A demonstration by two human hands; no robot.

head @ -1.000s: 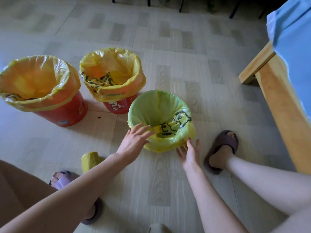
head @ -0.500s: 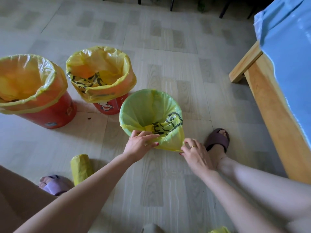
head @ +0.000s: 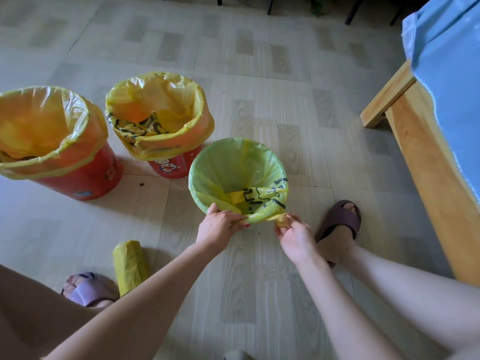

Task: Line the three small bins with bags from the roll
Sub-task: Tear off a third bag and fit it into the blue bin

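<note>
1. Your left hand [head: 218,226] pinched the near edge of the yellow bag [head: 233,172] where it folds over the rim of the nearest bin; the fingers [head: 237,224] were curled round a small fold of plastic.
2. Your right hand [head: 294,237] pinched a twisted knob of the same bag, just beside the rim on its right near side. Its fingertips were pressed together on the plastic.
3. Between your two hands the bag edge was stretched tight, like a thin band along the near rim.
4. The bin itself was almost hidden under the bag. The plastic was thin and half transparent, looking greenish inside, with black printed marks [head: 265,197] on the near inner wall.
5. Two red bins stood behind and to the left, near each other: the left red bin [head: 83,178] and the middle red bin [head: 172,166]. Each had a wrinkled, glossy yellow bag folded down over its round rim. The middle one showed a cartoon picture low on its side.
6. The roll [head: 130,266] of yellow bags lay on the floor [head: 259,74] by your left foot, apart from both hands. It was a short cylinder with a creased surface.
7. The floor had pale tiles with a wood-grain pattern. On the right was a wooden bed frame [head: 426,162] with a blue cover [head: 452,63].
</note>
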